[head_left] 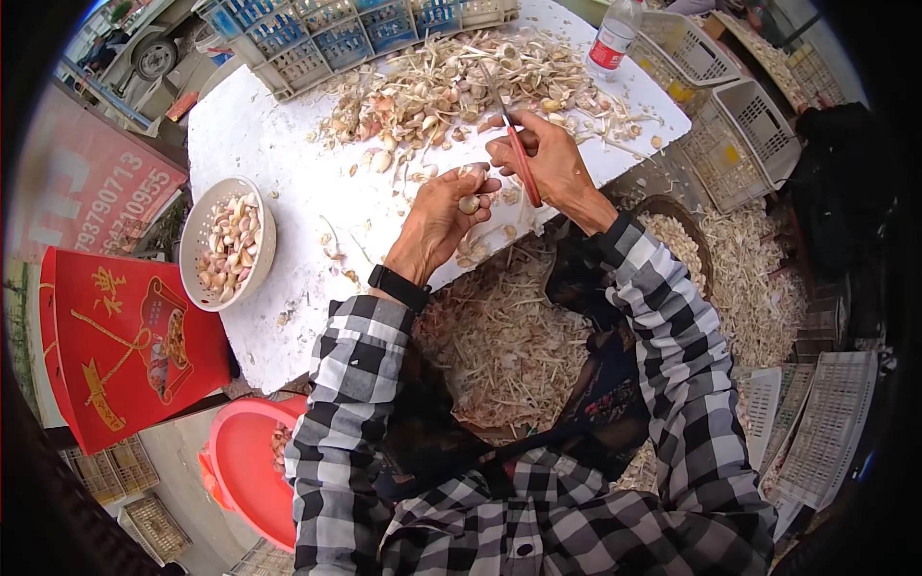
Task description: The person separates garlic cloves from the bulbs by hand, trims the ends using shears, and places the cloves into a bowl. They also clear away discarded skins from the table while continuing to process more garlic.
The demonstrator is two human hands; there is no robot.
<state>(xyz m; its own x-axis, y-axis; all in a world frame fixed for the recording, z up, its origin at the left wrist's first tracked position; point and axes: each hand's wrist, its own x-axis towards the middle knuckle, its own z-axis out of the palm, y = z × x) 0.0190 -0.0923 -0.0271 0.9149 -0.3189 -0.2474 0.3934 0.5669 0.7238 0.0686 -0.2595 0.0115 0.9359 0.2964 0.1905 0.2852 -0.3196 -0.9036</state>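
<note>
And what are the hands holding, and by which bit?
The right hand holds scissors by the red handle; the left hand holds garlic, by which part I can't tell.

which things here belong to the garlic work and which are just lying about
Likely in use:
red-handled metal scissors in right hand
pale garlic heap on white tabletop
round white perforated bowl of cloves

Likely lying about:
red-labelled clear plastic bottle
gold-lettered red bag

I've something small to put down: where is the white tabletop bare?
The clearest patch of tabletop lies between the plastic crate, white basket and garlic heap. A smaller, scrap-dotted one lies between the basket and the left wristband. It's crowded along the heap toward the bottle, and where the left hand and right hand work.
</note>
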